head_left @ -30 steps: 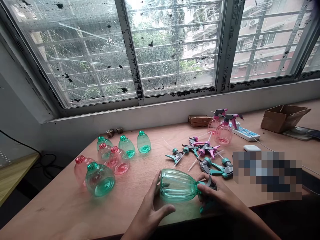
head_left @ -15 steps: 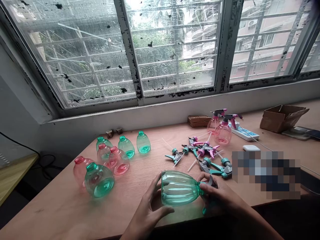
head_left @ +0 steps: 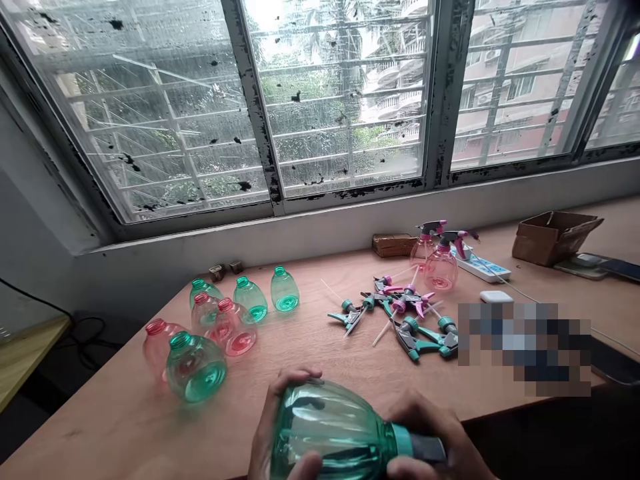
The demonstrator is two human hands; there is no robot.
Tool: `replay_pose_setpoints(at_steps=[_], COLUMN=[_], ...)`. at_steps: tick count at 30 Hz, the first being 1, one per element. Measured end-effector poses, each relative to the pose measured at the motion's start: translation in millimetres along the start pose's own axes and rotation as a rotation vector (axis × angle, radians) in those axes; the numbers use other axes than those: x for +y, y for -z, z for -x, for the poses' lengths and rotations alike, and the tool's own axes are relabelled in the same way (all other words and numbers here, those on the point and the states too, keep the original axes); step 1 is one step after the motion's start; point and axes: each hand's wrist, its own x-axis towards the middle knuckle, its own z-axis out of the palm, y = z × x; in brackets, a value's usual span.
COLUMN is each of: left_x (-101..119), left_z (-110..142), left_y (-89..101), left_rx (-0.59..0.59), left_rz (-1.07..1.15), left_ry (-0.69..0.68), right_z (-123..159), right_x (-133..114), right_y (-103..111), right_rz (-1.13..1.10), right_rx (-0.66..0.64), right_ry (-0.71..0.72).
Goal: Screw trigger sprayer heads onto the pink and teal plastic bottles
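A clear green plastic bottle [head_left: 330,430] lies on its side near the bottom middle of the view, lifted close to me. My left hand [head_left: 273,427] wraps round its wide base end. My right hand [head_left: 425,433] grips the teal and grey spray head [head_left: 417,445] at the bottle's neck. Both hands are closed on the bottle and its head. Loose spray heads [head_left: 400,313] in teal and pink, with thin white tubes, lie in a heap on the wooden table [head_left: 320,347] beyond my hands.
Several capless green and pink bottles [head_left: 220,320] stand at the left. Two pink bottles with spray heads [head_left: 437,260] stand at the back right beside a power strip [head_left: 483,267]. A cardboard box [head_left: 553,237] sits far right. A window runs behind.
The green bottle has come up off the table and toward me. Both hands moved with it, and my left hand now grips the base more fully.
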Motion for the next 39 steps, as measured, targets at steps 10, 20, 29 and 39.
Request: replay_pose_setpoints(at_steps=[10, 20, 29, 39], left_x=[-10, -37, -47, -52], left_z=[-3, -17, -14, -13], left_y=[-5.8, 0.0, 2.2, 3.7], left_rx=[0.055, 0.064, -0.251, -0.278], left_rz=[-0.126, -0.068, -0.243, -0.280], left_ry=[-0.333, 0.158, 0.186, 0.138], right_z=[-19, -48, -215, -305], right_x=[10, -26, -53, 17], right_y=[-12, 50, 160, 188], right_rz=[-0.592, 0.029, 0.921, 1.118], right_rx=[-0.107, 0.132, 0.537, 0.601], right_ry=[-0.423, -0.097, 0.156, -0.182])
